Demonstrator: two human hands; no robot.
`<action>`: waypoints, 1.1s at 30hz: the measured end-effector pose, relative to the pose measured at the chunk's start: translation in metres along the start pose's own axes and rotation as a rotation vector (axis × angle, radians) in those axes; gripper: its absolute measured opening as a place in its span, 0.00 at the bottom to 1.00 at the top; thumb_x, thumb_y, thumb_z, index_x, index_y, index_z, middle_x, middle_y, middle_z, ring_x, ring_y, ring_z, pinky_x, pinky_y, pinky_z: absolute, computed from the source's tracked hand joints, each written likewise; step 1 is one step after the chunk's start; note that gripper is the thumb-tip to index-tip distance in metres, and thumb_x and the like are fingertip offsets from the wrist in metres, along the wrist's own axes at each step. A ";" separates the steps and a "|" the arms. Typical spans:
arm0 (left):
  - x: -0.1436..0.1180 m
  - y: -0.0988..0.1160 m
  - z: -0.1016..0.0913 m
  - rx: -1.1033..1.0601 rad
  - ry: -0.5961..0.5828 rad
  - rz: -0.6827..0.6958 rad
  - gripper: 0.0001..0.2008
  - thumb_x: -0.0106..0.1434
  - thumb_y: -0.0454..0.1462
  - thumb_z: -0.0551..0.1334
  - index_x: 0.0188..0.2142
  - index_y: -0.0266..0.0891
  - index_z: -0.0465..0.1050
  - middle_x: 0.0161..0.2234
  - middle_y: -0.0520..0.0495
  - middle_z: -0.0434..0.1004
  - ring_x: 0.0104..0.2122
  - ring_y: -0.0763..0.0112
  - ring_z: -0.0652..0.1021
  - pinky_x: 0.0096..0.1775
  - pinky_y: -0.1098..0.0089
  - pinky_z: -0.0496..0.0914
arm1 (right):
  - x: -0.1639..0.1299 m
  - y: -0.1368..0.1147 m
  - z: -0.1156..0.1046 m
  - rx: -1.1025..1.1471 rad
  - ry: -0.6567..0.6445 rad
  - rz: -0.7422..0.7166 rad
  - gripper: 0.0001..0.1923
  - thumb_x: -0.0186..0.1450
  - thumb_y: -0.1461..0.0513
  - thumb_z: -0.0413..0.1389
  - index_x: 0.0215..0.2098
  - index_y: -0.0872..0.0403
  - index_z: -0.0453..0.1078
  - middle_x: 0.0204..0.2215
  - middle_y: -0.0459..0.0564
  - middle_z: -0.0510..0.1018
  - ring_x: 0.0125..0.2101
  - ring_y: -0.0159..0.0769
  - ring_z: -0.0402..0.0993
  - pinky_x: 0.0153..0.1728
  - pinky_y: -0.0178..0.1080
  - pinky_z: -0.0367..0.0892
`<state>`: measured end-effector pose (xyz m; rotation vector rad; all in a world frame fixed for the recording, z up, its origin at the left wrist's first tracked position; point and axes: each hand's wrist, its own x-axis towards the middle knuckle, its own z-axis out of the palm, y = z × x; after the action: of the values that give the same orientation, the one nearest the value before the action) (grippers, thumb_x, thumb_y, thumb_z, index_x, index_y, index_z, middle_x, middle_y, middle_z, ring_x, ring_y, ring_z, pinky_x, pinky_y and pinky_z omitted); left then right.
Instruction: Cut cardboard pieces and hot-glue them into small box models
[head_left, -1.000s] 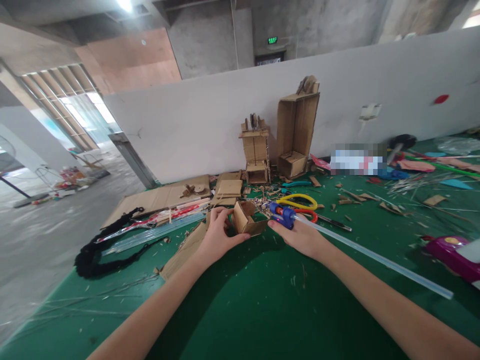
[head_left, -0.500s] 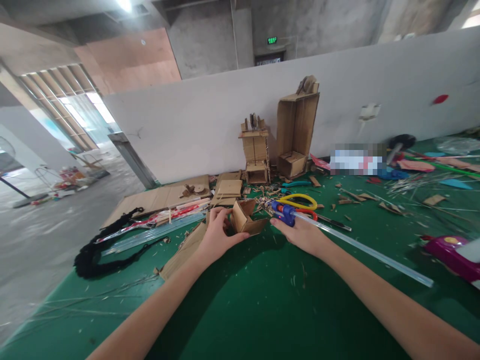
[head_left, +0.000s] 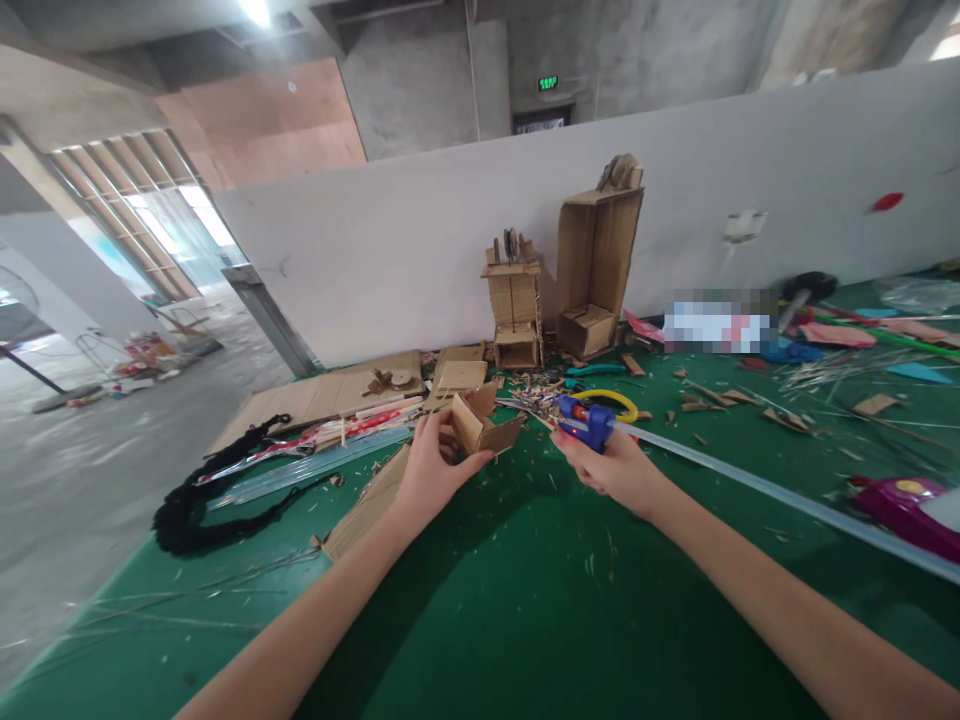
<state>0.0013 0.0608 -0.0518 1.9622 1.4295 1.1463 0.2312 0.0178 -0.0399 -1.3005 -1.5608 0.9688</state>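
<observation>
glue stick (head_left: 787, 498) cut off rightward

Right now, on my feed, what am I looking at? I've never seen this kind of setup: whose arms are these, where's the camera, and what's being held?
The camera sits on a person's head, looking forward and down, so the two bare arms are their own. The left hand holds a small cardboard box. The right hand grips a blue glue gun with a long clear glue stick trailing behind. The green table carries cardboard scraps, yellow scissors, a black cord and two cardboard models by the wall.
</observation>
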 end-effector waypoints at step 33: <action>0.002 0.000 -0.002 0.028 0.178 -0.007 0.30 0.48 0.49 0.67 0.48 0.39 0.63 0.42 0.47 0.59 0.30 0.74 0.70 0.34 0.66 0.72 | -0.003 -0.002 0.008 0.146 -0.191 0.111 0.22 0.59 0.45 0.53 0.21 0.51 0.54 0.12 0.36 0.55 0.12 0.23 0.52 0.14 0.31 0.48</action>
<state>0.0002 0.0624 -0.0498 1.9123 1.5469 1.3338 0.2232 0.0142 -0.0410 -1.2317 -1.5400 1.2841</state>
